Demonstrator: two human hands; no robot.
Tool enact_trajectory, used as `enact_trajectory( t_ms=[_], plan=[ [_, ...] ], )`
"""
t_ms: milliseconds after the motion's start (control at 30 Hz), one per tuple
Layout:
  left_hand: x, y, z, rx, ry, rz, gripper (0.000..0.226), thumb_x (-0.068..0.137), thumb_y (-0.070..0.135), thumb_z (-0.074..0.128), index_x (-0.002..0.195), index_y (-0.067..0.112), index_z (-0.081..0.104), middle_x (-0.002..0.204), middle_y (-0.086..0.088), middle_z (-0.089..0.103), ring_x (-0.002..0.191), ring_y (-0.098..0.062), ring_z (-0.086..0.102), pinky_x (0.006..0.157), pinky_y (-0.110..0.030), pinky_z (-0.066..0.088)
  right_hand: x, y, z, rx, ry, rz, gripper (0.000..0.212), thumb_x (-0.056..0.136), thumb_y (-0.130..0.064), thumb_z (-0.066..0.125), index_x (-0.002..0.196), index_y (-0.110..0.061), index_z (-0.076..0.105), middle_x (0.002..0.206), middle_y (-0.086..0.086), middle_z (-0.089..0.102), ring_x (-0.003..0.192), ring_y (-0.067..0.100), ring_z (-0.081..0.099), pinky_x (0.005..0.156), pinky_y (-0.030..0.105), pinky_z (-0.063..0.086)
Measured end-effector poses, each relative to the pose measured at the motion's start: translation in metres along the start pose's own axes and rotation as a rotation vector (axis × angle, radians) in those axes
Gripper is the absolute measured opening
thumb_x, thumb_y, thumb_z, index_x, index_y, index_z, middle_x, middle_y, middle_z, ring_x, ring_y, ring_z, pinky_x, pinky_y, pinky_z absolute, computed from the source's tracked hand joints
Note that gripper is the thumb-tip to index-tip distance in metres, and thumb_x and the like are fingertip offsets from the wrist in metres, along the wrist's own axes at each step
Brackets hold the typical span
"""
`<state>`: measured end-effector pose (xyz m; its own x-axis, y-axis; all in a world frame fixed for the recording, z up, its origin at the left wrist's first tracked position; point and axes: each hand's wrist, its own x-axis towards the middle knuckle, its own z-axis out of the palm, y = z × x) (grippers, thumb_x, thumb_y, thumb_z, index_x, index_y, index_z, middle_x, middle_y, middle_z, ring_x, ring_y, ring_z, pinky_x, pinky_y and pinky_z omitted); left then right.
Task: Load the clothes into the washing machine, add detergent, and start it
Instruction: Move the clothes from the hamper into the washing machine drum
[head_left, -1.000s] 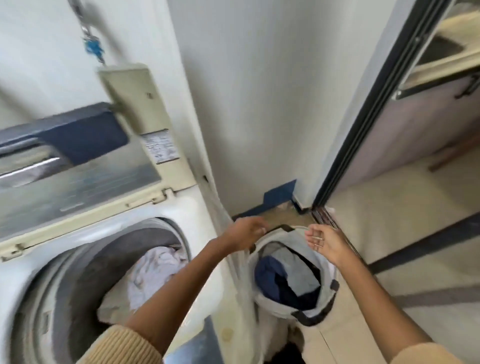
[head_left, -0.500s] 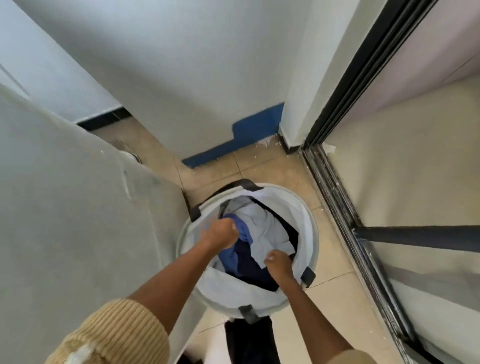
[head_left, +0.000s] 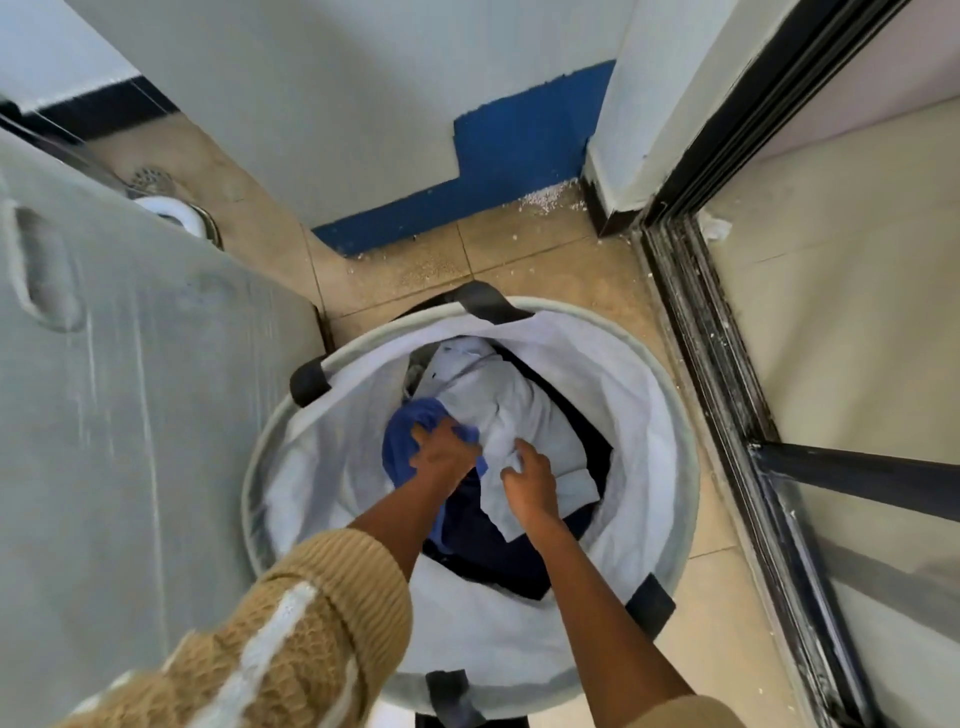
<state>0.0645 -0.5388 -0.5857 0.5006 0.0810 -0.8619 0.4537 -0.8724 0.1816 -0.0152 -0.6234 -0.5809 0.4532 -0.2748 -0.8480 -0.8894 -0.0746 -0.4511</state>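
A round white laundry basket (head_left: 670, 395) with black handles stands on the tiled floor beside the washing machine's grey side panel (head_left: 130, 415). Inside lie a blue garment (head_left: 402, 441), a pale grey garment (head_left: 524, 410) and a dark navy one (head_left: 488, 545). Both my hands are down in the basket. My left hand (head_left: 441, 452) is closed on the blue garment. My right hand (head_left: 527, 486) rests on the pale grey garment, fingers bent and pinching its cloth. The machine's drum and lid are out of view.
A white wall with a blue painted base (head_left: 493, 171) stands just behind the basket. A black sliding-door track (head_left: 727, 415) runs along the right. A floor drain (head_left: 150, 179) and a white hose end (head_left: 176, 213) lie behind the machine.
My view has dropped from the open drum to the basket. Both hands went from the basket's rim down into the clothes; the left closed on the blue garment, the right settled on the grey one.
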Motion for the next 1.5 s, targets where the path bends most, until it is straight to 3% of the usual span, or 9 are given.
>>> enact_trajectory(
  t_ms=[100, 300, 567, 833, 1033, 1167, 1267, 1367, 1500],
  plan=[
    [-0.016, -0.007, -0.009, -0.150, 0.117, 0.105, 0.031, 0.090, 0.010, 0.053, 0.066, 0.024, 0.038, 0.069, 0.000, 0.045, 0.074, -0.019, 0.046, 0.082, -0.040, 0.046, -0.012, -0.001, -0.006, 0.170, -0.038, 0.039, 0.054, 0.092, 0.002, 0.035, 0.143, -0.013, 0.033, 0.148, 0.010, 0.037, 0.134, 0.025, 0.038, 0.112, 0.037, 0.032],
    [-0.084, 0.014, -0.079, -0.508, 0.091, 0.066, 0.029, 0.085, -0.006, 0.043, 0.061, 0.011, 0.042, 0.065, -0.013, 0.046, 0.050, -0.018, 0.035, 0.045, -0.027, 0.030, -0.073, -0.022, -0.033, 0.485, 0.163, 0.056, 0.046, 0.094, -0.006, 0.046, 0.139, -0.012, 0.040, 0.141, 0.013, 0.044, 0.125, 0.030, 0.046, 0.101, 0.041, 0.042],
    [-0.248, 0.041, -0.221, -0.549, -0.113, 0.078, 0.038, 0.078, -0.001, 0.032, 0.049, 0.019, 0.019, 0.058, -0.003, 0.017, 0.054, -0.016, 0.015, 0.052, -0.029, 0.012, -0.232, -0.104, -0.052, 0.958, 0.068, 0.227, 0.044, 0.093, -0.045, 0.049, 0.134, -0.029, 0.046, 0.129, 0.003, 0.053, 0.118, 0.031, 0.048, 0.092, 0.046, 0.043],
    [-0.423, 0.043, -0.332, -0.700, -0.199, 0.367, 0.044, 0.074, -0.004, 0.029, 0.039, 0.021, 0.021, 0.036, 0.007, 0.020, 0.031, -0.009, 0.020, 0.036, -0.016, 0.019, -0.383, -0.177, -0.027, 1.540, -0.142, -0.043, 0.046, 0.091, -0.054, 0.039, 0.134, -0.037, 0.045, 0.132, -0.003, 0.050, 0.125, 0.034, 0.044, 0.101, 0.052, 0.038],
    [-0.527, 0.005, -0.413, -0.890, -0.236, 0.730, 0.046, 0.066, -0.010, 0.023, 0.036, 0.023, 0.031, 0.041, 0.008, 0.024, 0.036, -0.009, 0.021, 0.038, -0.018, 0.020, -0.453, -0.212, -0.012, 1.449, -0.058, -0.052, 0.029, 0.085, -0.048, 0.048, 0.080, -0.020, 0.054, 0.067, 0.004, 0.041, 0.060, 0.024, 0.038, 0.066, 0.034, 0.041],
    [-0.566, -0.067, -0.478, -1.007, -0.103, 0.846, 0.059, 0.073, -0.015, 0.019, 0.030, 0.017, 0.044, 0.034, 0.008, 0.036, 0.031, -0.005, 0.036, 0.036, -0.009, 0.029, -0.502, -0.249, -0.005, 1.487, -0.186, -0.283, 0.012, 0.086, -0.038, 0.055, 0.091, -0.030, 0.063, 0.086, 0.006, 0.068, 0.093, 0.031, 0.059, 0.088, 0.038, 0.046],
    [-0.574, -0.139, -0.522, -1.051, 0.122, 0.839, 0.047, 0.069, -0.013, 0.037, 0.036, 0.018, 0.048, 0.036, 0.009, 0.044, 0.033, -0.002, 0.039, 0.040, -0.013, 0.035, -0.532, -0.286, 0.003, 1.511, -0.450, -0.393, 0.022, 0.089, -0.017, 0.057, 0.087, -0.038, 0.064, 0.084, -0.010, 0.071, 0.080, 0.008, 0.068, 0.074, 0.028, 0.053],
    [-0.577, -0.206, -0.543, -1.170, 0.144, 0.744, 0.035, 0.066, -0.003, 0.040, 0.047, 0.024, 0.031, 0.039, 0.005, 0.042, 0.035, -0.010, 0.039, 0.042, -0.016, 0.034, -0.567, -0.312, 0.028, 1.287, -0.338, -0.540, 0.035, 0.089, -0.046, 0.048, 0.091, -0.023, 0.074, 0.091, 0.004, 0.073, 0.084, 0.020, 0.071, 0.072, 0.030, 0.055],
    [-0.580, -0.275, -0.558, -1.335, 0.229, 0.748, 0.045, 0.066, -0.008, 0.029, 0.034, 0.023, 0.033, 0.030, 0.008, 0.033, 0.025, -0.011, 0.029, 0.033, -0.010, 0.026, -0.596, -0.337, 0.081, 1.096, -0.624, -0.592, 0.036, 0.087, -0.032, 0.049, 0.108, -0.011, 0.069, 0.104, 0.015, 0.069, 0.101, 0.030, 0.064, 0.095, 0.040, 0.048]
  ],
)
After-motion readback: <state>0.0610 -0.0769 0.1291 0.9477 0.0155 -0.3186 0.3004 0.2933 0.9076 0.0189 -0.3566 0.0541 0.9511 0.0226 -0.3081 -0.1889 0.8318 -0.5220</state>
